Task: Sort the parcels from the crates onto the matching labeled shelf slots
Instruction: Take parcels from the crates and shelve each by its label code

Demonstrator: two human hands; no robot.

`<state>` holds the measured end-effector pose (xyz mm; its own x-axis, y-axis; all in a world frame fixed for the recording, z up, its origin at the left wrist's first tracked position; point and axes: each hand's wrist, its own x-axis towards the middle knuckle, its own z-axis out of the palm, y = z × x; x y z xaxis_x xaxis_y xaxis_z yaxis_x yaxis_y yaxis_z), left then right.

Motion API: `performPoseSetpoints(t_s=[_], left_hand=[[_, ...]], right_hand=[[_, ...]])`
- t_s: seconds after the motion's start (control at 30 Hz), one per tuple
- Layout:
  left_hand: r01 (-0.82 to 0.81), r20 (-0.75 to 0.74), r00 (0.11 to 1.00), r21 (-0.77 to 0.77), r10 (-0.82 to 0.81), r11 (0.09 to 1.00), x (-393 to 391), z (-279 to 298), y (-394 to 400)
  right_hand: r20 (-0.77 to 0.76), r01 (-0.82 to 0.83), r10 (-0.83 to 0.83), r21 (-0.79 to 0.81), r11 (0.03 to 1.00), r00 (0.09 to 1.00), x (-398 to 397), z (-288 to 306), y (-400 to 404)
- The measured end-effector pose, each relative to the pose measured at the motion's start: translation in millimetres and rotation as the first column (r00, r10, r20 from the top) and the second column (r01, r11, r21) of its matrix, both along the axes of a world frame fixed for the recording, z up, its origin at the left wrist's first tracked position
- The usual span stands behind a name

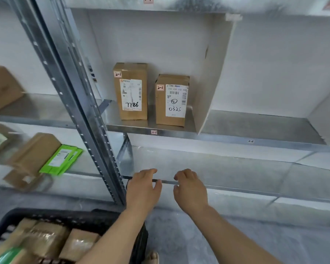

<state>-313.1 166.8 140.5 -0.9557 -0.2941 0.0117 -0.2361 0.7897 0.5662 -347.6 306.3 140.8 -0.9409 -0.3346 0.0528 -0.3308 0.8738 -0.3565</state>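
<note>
Parcel sorting stockroom: I face galv. steel racking (95, 119), slot tags e.g. "2-1" (154, 132), labelled cartons (131, 91), black crate (69, 216) w/ pkgs.

Two brown cardboard parcels are stood upright, side by side and slightly apart, on the metal shelf slot tagged 2-1 (154, 132). The taller parcel marked 7786 (130, 91) is set to the left, further back from that tag; the shorter parcel marked 0325 (172, 101) is placed right of it, nearer the shelf edge. Each is fitted with a white shipping label and a small 2-1 sticker. More brown parcels are held in the black crate (69, 218) below and left of the tag.
</note>
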Motion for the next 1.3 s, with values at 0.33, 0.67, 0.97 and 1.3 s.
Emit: performPoseSetpoints(t_s=[0.33,0.67,0.97,1.3], left_hand=[[-0.179,0.147,0.967,-0.187,0.208,0.966,163,-28,42],[-0.37,0.174,0.886,-0.291,0.429,0.882,240,-34,24],[-0.53,0.25,0.779,-0.227,0.575,0.817,300,-33,-22],[-0.706,0.197,0.67,-0.129,0.715,0.697,361,-38,-113]], right_hand=[[0.064,-0.307,0.301,0.178,0.935,0.952,118,-16,30],[-0.022,-0.526,0.535,0.147,0.838,0.845,172,-13,-14],[0.039,-0.673,0.685,0.24,0.7,0.727,208,-10,-87],[0.026,-0.775,0.792,0.222,0.591,0.61,251,-6,-185]])
